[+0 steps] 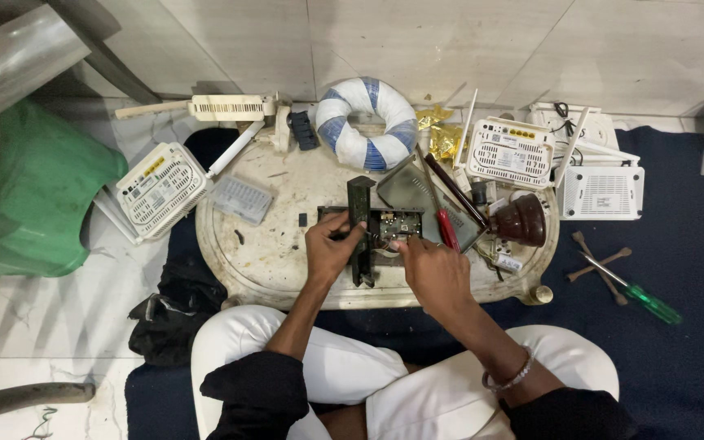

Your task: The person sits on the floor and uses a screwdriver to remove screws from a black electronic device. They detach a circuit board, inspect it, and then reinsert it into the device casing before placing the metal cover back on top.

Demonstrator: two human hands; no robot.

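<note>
Here both hands, left hand [329,247] and right hand [433,269], work the circuit board [391,226].

Pale tiled floor [466,41], dark blue mat [678,375], green stool [34,195]

Both hands [332,248] [433,269] on a circuit board [389,224]

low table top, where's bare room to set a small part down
Bare patch on the low table front left, between the clear plastic box and the left hand. Crowded right of the circuit board: red screwdriver, brown holder, white router.
</note>
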